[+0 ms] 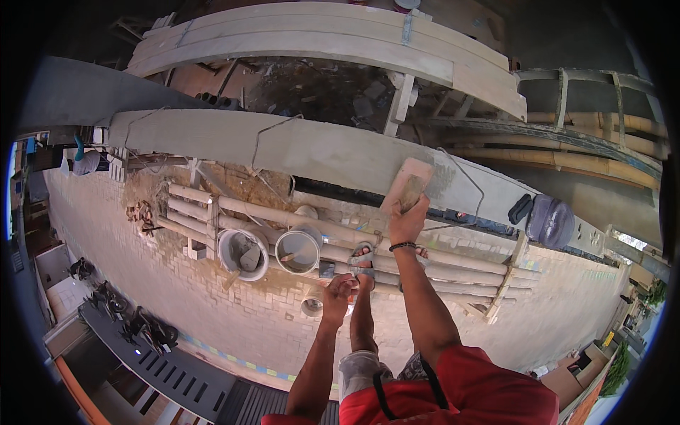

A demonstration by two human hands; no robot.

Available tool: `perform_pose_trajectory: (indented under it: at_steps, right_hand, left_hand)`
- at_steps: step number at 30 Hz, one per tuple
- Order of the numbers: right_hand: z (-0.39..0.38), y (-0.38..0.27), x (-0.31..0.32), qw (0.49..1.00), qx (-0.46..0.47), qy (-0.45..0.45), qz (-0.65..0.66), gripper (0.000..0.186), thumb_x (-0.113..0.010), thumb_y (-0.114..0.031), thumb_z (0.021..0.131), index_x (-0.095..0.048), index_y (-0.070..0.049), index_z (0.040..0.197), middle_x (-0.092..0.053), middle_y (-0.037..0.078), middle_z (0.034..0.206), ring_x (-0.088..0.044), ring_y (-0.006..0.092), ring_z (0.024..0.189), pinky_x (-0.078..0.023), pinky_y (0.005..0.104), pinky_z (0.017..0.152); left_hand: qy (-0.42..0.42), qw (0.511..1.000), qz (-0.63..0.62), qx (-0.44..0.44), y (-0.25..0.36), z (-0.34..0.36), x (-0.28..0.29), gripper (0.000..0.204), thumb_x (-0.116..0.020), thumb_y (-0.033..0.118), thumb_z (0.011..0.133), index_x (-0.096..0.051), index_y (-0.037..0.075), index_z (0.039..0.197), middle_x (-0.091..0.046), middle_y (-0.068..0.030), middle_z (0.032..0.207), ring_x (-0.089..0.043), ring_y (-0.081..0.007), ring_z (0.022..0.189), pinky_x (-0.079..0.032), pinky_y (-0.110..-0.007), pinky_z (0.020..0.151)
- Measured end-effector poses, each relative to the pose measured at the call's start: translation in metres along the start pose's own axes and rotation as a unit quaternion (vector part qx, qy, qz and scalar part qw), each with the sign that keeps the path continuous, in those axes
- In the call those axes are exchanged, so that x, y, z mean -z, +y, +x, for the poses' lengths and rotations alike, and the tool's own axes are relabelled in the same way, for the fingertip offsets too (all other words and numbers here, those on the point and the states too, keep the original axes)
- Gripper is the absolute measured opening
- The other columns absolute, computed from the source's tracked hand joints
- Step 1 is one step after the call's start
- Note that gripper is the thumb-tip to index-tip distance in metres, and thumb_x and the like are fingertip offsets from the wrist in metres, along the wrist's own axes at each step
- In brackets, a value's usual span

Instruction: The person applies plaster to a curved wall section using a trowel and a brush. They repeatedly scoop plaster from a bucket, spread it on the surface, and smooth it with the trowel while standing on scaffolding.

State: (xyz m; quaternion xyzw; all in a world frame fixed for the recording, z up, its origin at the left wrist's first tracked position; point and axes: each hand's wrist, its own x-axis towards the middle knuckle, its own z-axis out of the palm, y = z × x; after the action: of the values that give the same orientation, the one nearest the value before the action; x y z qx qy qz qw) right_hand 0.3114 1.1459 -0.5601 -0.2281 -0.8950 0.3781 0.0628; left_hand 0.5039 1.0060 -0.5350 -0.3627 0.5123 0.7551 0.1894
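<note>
My right hand [409, 218] grips a pinkish rectangular float [418, 168], its face against the grey concrete beam [331, 145], where a damp patch shows beside it. My left hand [336, 297] is lower and to the left, fingers loosely curled and apart, with nothing visible in it. Below it and to its left are a bucket with grey material [225, 249] and a second bucket of cloudy contents [297, 251]. My sandalled feet [361, 258] stand on a scaffold of bamboo poles [460, 275]. Bent wires [482, 191] stick out along the beam.
A purple bundle [551, 221] and a black object [520, 207] lie at the beam's right end. A second plank-formed beam [319, 39] runs beyond. A paved surface [163, 283] lies far below, with parked motorbikes [142, 322]. Bamboo and metal framing [574, 152] fills the upper right.
</note>
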Motion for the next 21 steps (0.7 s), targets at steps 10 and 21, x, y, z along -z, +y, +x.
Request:
perform_pose_trajectory:
  at_steps: [10, 21]
  right_hand:
    - [-0.100, 0.037, 0.046, 0.988, 0.000, -0.147, -0.045, 0.054, -0.063, -0.009, 0.074, -0.036, 0.004, 0.119, -0.048, 0.025, 0.108, -0.050, 0.0411, 0.101, -0.042, 0.0449, 0.084]
    - [-0.020, 0.017, 0.005, 0.988, -0.116, 0.020, 0.104, 0.048, -0.069, -0.013, 0.074, -0.039, 0.002, 0.109, -0.057, 0.021, 0.092, -0.058, 0.0327, 0.085, -0.046, 0.0393, 0.076]
  left_hand:
    - [0.057, 0.990, 0.084, 0.100, -0.087, -0.047, 0.061, 0.024, -0.052, 0.016, 0.090, -0.055, -0.003, 0.105, -0.059, -0.0100, 0.094, -0.062, -0.0188, 0.085, -0.054, -0.029, 0.064]
    - [0.049, 0.993, 0.009, 0.109, -0.083, -0.045, 0.072, 0.023, -0.054, 0.012, 0.088, -0.054, -0.002, 0.106, -0.059, -0.0095, 0.095, -0.060, -0.0198, 0.089, -0.054, -0.032, 0.069]
